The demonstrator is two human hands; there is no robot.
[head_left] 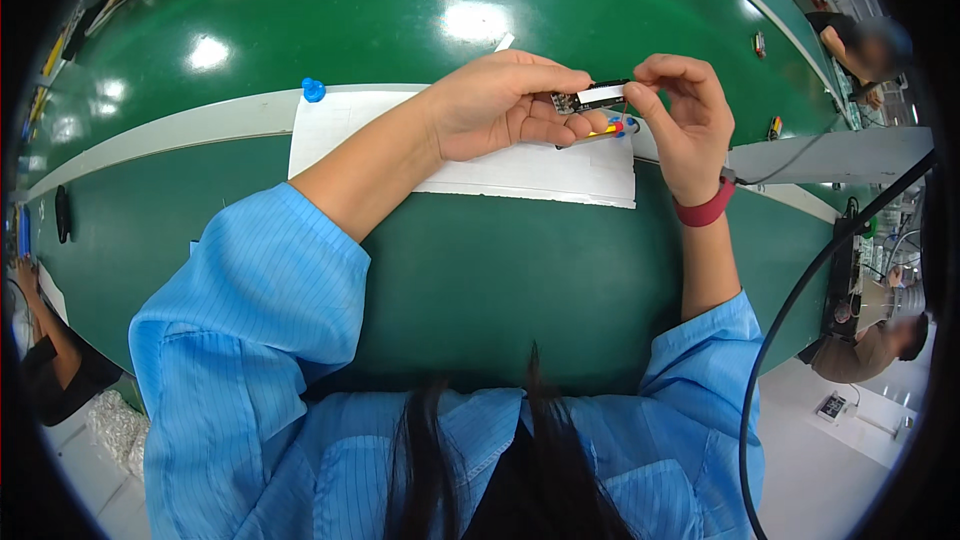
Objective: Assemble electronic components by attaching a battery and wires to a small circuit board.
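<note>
Glossy green table [520, 280] reflects overhead light. Slim dark object [63, 214] lies toward its left end. Black cable [744, 440] curves down at right. Crumpled clear plastic [118, 432] sits lower left.

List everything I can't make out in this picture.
All in the head view:
Circuit board: underside hidden by the left hand; part of its face covered by a white strip.
Right hand: contact with the board too small to tell.
White sheet: partly covered by the left hand and forearm.
Small object at upper right: too small to identify.
</note>
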